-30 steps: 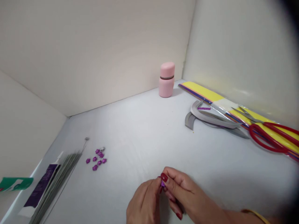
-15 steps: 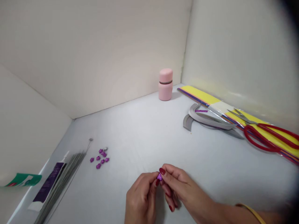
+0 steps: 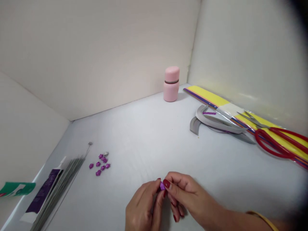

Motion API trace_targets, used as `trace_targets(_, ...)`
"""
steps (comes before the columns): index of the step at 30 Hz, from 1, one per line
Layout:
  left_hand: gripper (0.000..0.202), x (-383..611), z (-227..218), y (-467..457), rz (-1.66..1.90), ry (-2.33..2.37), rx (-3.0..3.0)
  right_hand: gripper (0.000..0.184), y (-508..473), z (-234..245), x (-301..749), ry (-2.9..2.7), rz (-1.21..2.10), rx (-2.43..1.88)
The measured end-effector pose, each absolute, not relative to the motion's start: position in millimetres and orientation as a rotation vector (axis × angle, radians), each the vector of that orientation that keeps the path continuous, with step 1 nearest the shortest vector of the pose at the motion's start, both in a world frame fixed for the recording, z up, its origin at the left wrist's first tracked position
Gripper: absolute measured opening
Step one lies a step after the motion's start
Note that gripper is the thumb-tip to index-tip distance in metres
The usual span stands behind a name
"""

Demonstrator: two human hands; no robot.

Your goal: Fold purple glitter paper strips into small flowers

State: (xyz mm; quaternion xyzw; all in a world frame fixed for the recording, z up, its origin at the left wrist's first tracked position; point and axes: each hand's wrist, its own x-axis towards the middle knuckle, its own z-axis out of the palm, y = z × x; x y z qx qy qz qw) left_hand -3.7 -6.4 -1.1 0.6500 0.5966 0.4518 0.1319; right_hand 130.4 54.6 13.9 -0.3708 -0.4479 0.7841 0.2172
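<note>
My left hand (image 3: 141, 210) and my right hand (image 3: 185, 195) meet low in the middle of the head view, fingertips pinched together on a small glittery purple paper star (image 3: 162, 185). Both hands hover just above the white table (image 3: 149, 141). To the left lies a cluster of several finished purple stars (image 3: 99, 162), apart from my hands.
A pink jar (image 3: 171, 84) stands in the back corner. Red-handled scissors (image 3: 276, 138) lie on yellow and coloured paper strips (image 3: 216, 99) at the right, beside curled grey strips (image 3: 216, 122). A bundle of thin grey wires (image 3: 57, 189) and a purple-labelled pack (image 3: 40, 195) lie at the left edge.
My hands stay pinched on the purple star, shifting slightly left and turning it between the fingertips. The camera view wobbled a little.
</note>
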Motion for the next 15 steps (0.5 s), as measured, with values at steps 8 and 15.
trace_targets(8, 0.022, -14.1, 0.6, -2.9, 1.128, 1.656, 2.138, 0.039, 60.9, 14.3, 132.2, -1.333, 2.167, -0.999)
trace_targets(15, 0.026, -12.2, -0.5, -3.1, 1.138, 1.578, 2.253, 0.036, 59.2, 17.0, 132.6, -1.296, 2.197, -0.993)
